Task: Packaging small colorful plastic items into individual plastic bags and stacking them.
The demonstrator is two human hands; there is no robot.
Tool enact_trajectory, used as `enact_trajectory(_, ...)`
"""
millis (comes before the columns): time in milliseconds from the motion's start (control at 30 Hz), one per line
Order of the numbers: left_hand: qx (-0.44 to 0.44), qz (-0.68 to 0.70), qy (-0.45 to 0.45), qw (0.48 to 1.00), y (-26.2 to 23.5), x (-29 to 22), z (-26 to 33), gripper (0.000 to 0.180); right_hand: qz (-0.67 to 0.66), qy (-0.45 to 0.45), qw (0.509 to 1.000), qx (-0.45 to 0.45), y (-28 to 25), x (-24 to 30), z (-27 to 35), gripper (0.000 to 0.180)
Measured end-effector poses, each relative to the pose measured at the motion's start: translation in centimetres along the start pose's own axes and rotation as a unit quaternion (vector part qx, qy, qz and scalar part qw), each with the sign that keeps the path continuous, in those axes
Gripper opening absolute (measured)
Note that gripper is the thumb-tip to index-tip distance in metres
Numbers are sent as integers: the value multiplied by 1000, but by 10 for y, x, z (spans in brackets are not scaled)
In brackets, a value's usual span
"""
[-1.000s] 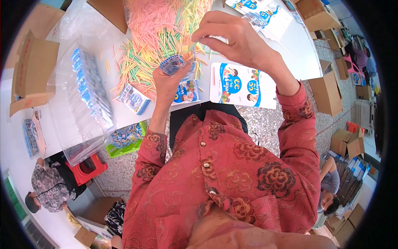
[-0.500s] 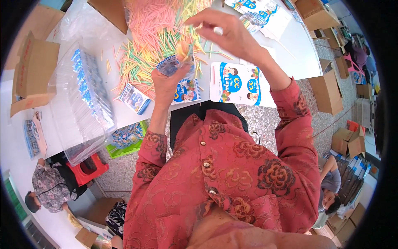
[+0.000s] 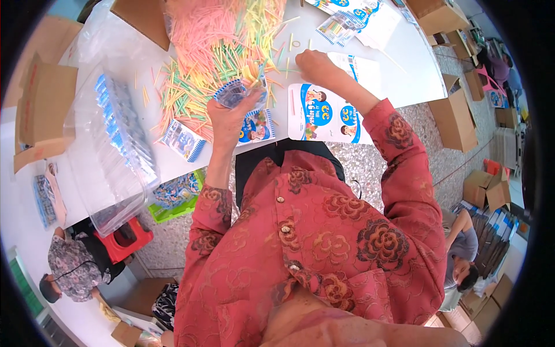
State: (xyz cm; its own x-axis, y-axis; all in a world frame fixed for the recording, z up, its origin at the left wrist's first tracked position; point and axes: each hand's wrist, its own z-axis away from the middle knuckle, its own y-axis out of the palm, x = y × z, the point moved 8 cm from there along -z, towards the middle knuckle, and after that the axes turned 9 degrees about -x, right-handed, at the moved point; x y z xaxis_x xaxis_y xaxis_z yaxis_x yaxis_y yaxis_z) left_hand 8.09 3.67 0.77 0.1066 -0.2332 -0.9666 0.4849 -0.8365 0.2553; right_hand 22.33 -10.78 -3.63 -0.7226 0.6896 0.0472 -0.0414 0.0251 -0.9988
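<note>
Left hand (image 3: 227,120) pinching clear, blue-striped plastic pouch (image 3: 231,94) holding thin pastel sticks (image 3: 250,75) | right hand (image 3: 319,66) at white table (image 3: 413,81); can't tell its grip

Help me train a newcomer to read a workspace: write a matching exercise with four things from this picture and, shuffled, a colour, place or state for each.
1. Left hand
2. Tray
3. Crate
4. Stool

A. Red
B. Gripping a packet with sticks poking out
C. Bright green
D. Transparent, holding a row of packets

Pairs: 1-B, 2-D, 3-C, 4-A
</note>
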Motion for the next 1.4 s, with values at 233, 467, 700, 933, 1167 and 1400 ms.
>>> enact_trajectory(233, 5, -1, 5, 1000, 0, -1, 3, 19, -67, 24, 993, -99, -13, -4, 8, 12)
enact_trajectory(467, 9, -22, 0, 1000, 0, 2, 2, 18, -506, -20, 823, -259, -143, 6, 32, 12)
enact_trajectory(700, 17, -25, 2, 1000, 8, 1, 5, 19, -504, -122, 811, -272, -177, 58, 42, 8)
enact_trajectory(933, 23, -9, -15, 1000, 7, -2, 8, 18, -400, -163, 866, -253, -167, 76, 41, 13)
enact_trajectory(1167, 30, -7, -5, 1000, 7, -9, 7, 18, -598, -86, 772, -199, -141, 40, 32, 22)
enact_trajectory(1400, 39, -21, -13, 999, 14, -13, 8, 19, -569, -52, 810, -132, -106, 56, 34, 13)
